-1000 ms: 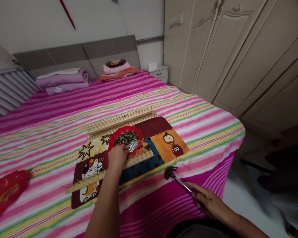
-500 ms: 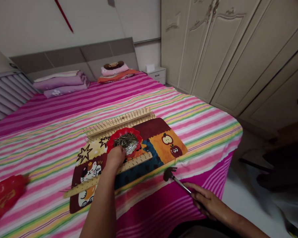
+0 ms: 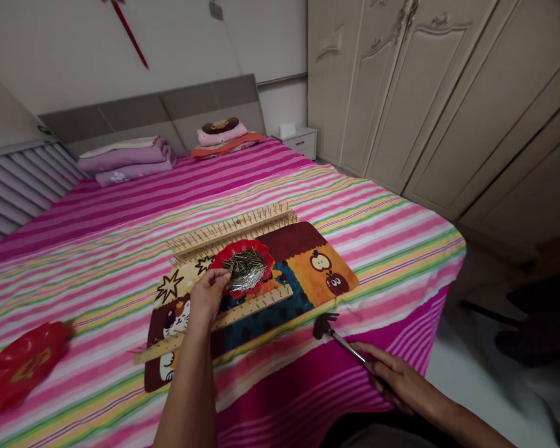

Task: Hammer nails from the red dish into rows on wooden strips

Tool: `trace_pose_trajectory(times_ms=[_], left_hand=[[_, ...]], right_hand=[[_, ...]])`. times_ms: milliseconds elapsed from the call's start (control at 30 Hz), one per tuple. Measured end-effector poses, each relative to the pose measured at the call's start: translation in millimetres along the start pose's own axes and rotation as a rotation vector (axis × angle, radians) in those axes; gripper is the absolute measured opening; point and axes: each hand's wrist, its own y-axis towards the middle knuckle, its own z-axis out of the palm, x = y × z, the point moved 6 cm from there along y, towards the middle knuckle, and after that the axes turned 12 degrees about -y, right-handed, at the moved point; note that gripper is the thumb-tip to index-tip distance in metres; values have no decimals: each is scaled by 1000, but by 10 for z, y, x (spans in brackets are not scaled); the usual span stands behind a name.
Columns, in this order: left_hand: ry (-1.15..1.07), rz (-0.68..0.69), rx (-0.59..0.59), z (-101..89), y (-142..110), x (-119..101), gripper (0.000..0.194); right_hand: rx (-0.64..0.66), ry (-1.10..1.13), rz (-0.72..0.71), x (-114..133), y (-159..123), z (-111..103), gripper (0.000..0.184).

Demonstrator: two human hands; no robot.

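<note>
A red scalloped bowl (image 3: 269,256) full of loose nails (image 3: 247,264) sits on a patterned mat (image 3: 303,252). At the bowl's left rim is my left hand (image 3: 208,292), thumb and fingers pinched together; anything between the fingertips is too small to make out. Under my left forearm runs a wooden strip (image 3: 254,304) with a row of holes and a few nails standing at its right part. Lower right, my right hand (image 3: 394,373) is wrapped around the handle of a claw hammer (image 3: 348,346), whose dark head rests over the bed's striped cover.
Behind the bowl lie wooden strips (image 3: 233,234) with many nails sticking up. A red plastic bag (image 3: 23,367) lies on the bed at left. Folded bedding (image 3: 130,160) is by the headboard (image 3: 135,115). A wardrobe (image 3: 401,93) stands at right.
My left hand has drawn back from the nails to the bowl's left edge, fingers pinched. My right hand still holds the hammer in nearly the same place. The view has shifted slightly left.
</note>
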Motion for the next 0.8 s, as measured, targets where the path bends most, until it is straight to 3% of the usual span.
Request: trace_pose_trajectory(times_ms=[167,300,467,667,800], left_hand=[[-119,-56,-11,-31,-70,-25,45],[-99,-90,-38,-91,-107,29,35],[397,32,12,-109,-56,34,23],[1153,49,180,186,26,21,20],[1349,3,209,327,54,23,19]], right_hand=[[-4,-5,-11,-19,18,-9,71],[7,-2,5,17,3,-12,72],[17,-17,-3,51,-13,-3,75],[-2,-15,3,31,1,-4,71],[-1,-6,16,8,12,-5,72]])
